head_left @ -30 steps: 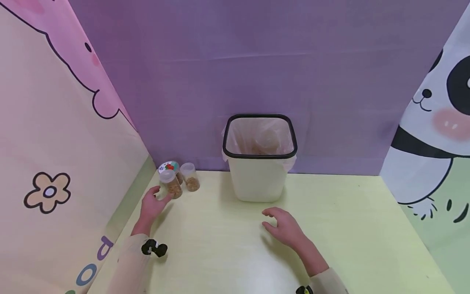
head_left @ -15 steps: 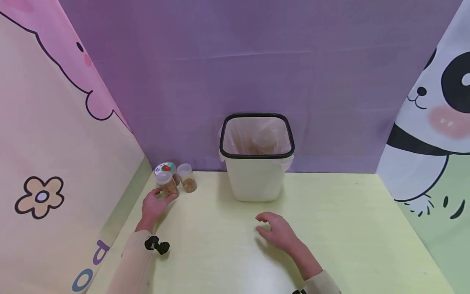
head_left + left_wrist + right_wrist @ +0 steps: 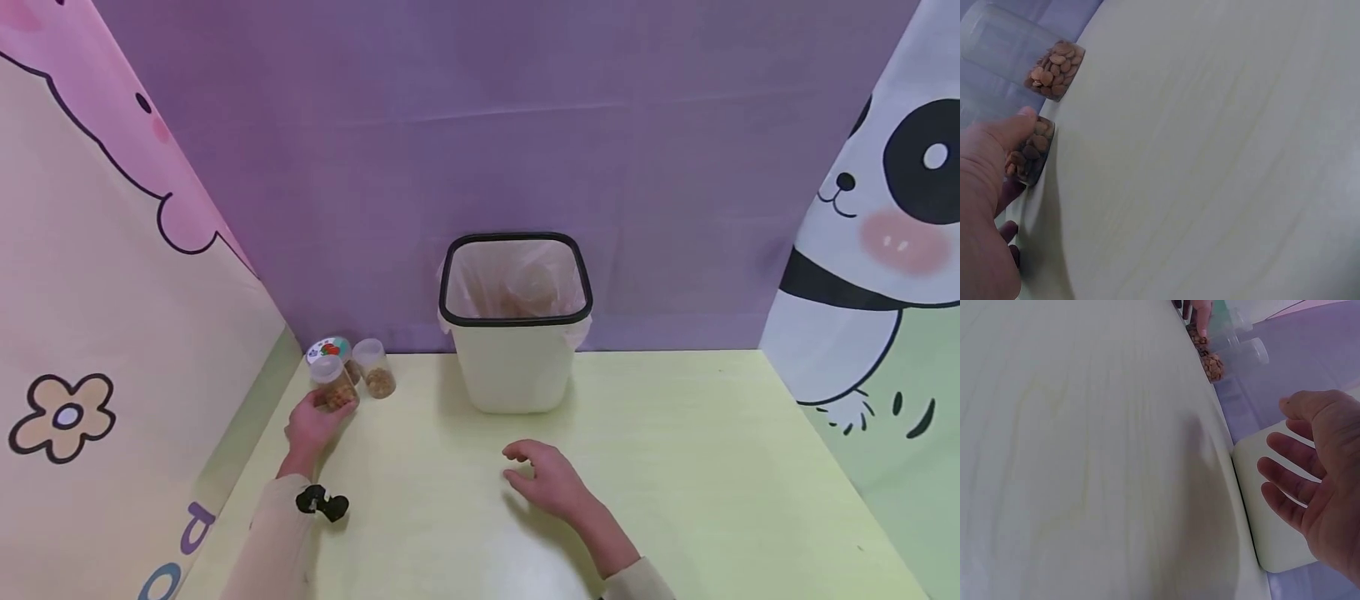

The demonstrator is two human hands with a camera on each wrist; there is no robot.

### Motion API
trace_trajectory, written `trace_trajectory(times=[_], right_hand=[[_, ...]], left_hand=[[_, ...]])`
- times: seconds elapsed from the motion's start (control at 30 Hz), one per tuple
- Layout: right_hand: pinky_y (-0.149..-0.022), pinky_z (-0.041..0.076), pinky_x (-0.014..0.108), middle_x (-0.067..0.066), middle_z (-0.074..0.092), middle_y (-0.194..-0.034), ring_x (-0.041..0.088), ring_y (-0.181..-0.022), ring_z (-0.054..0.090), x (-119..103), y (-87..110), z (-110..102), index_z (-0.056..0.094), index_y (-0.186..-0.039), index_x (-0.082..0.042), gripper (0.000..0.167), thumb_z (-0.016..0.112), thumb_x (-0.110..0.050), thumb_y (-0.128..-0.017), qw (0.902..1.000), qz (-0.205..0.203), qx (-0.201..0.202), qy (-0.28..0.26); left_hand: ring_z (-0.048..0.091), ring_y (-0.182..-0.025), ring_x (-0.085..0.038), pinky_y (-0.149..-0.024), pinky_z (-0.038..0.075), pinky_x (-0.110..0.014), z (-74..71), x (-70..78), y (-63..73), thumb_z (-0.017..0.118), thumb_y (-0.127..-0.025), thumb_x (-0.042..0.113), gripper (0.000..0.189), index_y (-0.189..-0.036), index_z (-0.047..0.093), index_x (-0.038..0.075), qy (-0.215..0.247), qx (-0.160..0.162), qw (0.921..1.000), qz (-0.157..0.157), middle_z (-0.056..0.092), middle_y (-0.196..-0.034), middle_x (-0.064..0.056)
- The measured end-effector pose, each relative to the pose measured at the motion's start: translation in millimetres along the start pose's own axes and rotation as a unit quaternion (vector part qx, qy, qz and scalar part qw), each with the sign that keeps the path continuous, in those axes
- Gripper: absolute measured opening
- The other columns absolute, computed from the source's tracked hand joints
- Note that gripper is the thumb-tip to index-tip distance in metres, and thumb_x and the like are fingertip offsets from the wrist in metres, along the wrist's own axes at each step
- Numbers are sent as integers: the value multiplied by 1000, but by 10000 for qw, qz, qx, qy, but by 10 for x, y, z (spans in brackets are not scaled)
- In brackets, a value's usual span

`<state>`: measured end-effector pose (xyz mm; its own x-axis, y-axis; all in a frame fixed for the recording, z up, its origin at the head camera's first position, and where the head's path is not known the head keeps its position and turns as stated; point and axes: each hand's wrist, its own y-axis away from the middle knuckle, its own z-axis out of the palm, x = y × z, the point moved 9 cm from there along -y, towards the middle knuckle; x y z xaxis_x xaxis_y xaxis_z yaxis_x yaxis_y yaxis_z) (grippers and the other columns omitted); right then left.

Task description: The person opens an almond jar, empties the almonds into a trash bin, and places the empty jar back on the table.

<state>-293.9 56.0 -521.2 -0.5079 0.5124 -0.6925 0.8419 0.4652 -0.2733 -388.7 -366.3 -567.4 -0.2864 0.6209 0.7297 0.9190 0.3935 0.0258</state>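
My left hand (image 3: 311, 427) holds the base of a clear plastic jar (image 3: 337, 388) part-filled with brown nuts, which stands at the table's far left. In the left wrist view, the thumb (image 3: 1013, 129) lies against the jar's near side and the other fingers go behind it, partly hidden. Beside it stands a second clear jar (image 3: 377, 372) with nuts in its bottom. Just behind the held one is a third jar (image 3: 330, 347) with a printed lid. My right hand (image 3: 547, 481) hovers over the table, fingers loosely bent and holding nothing.
A white bin (image 3: 516, 367) with a black rim and a clear liner stands at the back middle, against the purple backdrop (image 3: 420, 167). Cartoon-printed panels (image 3: 142, 317) flank the pale wooden table (image 3: 675, 467) on both sides.
My left hand has moved onto the near jar and its fingers have come round it. The right hand has drifted slightly left. The whole head view has shifted a little.
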Motion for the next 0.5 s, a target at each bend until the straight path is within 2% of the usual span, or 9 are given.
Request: trace_trajectory(times=[0.17, 0.33, 0.5], right_hand=[[-81, 53, 37, 8, 68, -108, 24, -98, 63, 2, 28, 6, 66, -114, -3, 26, 69, -14, -90, 9998, 130, -3, -128], [-81, 52, 36, 9, 67, -107, 26, -98, 63, 2, 52, -17, 65, -114, -3, 25, 67, -14, -91, 9993, 211, 40, -303], [-80, 52, 36, 9, 68, -106, 25, -97, 63, 45, 97, -48, 65, -112, -2, 24, 67, -14, -92, 9988, 297, 109, -370]], left_hand=[[42, -125, -44, -100, 23, -62, 24, -34, 14, 73, -82, 51, 82, -137, 44, -1, -122, -6, 9999, -7, 50, -135, -26], [45, -123, -43, -99, 29, -61, -25, -19, 15, 75, -80, 52, 81, -136, 47, 1, -136, 116, 9998, 93, 53, -133, -23], [45, -123, -43, -99, 34, -59, -57, 3, 35, 77, -77, 53, 84, -136, 48, 1, 84, 82, 9999, 112, 52, -135, -23]])
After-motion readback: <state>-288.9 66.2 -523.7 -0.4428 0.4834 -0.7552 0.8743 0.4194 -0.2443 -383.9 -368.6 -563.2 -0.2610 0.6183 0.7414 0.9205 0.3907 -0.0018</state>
